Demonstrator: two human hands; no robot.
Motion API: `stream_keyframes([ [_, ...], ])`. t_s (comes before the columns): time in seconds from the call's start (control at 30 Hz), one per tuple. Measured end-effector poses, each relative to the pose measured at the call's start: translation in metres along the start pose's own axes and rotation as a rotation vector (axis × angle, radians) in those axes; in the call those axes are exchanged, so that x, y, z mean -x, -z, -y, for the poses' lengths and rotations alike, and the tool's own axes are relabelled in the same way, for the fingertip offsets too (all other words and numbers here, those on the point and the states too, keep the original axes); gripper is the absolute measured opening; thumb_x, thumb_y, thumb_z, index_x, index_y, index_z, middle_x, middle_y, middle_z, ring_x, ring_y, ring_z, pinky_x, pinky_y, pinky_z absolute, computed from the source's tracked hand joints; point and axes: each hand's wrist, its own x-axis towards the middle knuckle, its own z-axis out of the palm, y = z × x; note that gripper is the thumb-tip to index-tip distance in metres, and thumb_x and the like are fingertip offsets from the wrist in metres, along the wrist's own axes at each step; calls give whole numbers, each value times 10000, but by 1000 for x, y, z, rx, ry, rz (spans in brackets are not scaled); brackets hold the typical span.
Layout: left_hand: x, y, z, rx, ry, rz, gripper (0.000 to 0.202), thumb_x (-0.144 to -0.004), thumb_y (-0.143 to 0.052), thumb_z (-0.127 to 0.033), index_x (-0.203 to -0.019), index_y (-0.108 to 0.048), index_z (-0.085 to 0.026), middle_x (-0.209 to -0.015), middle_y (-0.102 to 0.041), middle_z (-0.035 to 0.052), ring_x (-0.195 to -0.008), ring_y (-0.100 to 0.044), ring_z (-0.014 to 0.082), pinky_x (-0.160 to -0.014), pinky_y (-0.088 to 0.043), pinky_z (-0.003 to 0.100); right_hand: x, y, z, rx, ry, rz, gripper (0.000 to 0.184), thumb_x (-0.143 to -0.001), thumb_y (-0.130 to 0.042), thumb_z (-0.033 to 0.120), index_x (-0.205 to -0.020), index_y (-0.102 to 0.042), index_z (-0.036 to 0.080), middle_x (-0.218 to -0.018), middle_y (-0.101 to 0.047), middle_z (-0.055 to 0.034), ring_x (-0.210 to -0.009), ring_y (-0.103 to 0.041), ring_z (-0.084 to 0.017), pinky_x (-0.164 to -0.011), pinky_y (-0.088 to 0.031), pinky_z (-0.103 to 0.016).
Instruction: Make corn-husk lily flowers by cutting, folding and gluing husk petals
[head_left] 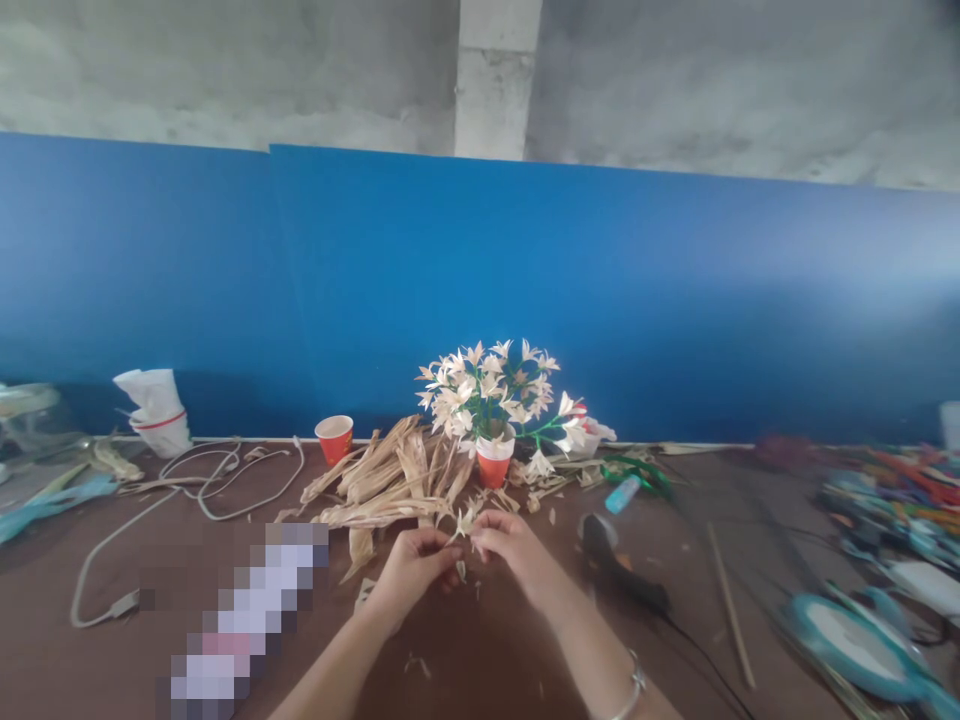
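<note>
A small pale flower (465, 522), shaped like those in the bouquet, sits between my two hands low over the table. My left hand (421, 568) is closed, its thumb and forefinger pinching the flower from the left and below. From the right, the fingers of my right hand (510, 548) are pinched at the flower's petals. Just beyond, a bouquet of cream husk flowers (487, 385) on green stems stands in a red and white paper cup (494, 465). Dried corn husks (397, 465) lie heaped behind my left hand.
Left are another paper cup (334, 438), a white cable (217, 490) and a white cup with crumpled paper (161, 420). Right are a black corded tool (622, 565), a glue-like blue tube (624, 494), a thin stick (731, 605) and a teal ribbon roll (851, 645). A blue panel (480, 260) stands behind.
</note>
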Motion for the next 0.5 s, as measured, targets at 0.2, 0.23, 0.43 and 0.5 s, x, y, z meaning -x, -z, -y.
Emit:
stream_keyframes([
  [0.2,1,1,-3,-79,-68,-101,337,-582,-714,-306,-866,-662,-131,-635,-641,9,-440,-528,110,-407,-386,211,0,4,1,69,-7,-57,145,-633,-549,250,-526,-493,170,-462,-435,59,-488,-378,-81,-525,-277,-228],
  [0.23,1,1,-2,-120,-94,-119,277,-600,-700,-304,-811,-670,-128,-601,-632,7,-431,-516,107,-405,-372,208,0,4,1,79,-15,-62,149,-635,-556,255,-529,-497,169,-459,-435,60,-485,-383,-81,-523,-278,-227],
  [0.43,-4,3,5,-171,-145,-120,220,-648,-659,-337,-668,-678,-119,-436,-557,-15,-390,-475,98,-402,-335,201,-5,7,-2,134,12,-43,269,-704,-563,384,-555,-518,164,-470,-464,50,-490,-425,-89,-525,-308,-226],
  [0.5,-4,2,5,-97,-100,-115,261,-637,-665,-378,-675,-660,-121,-452,-569,-13,-360,-464,90,-352,-292,189,-3,18,4,252,54,-49,299,-746,-517,411,-577,-530,165,-504,-507,29,-513,-463,-108,-540,-335,-238],
])
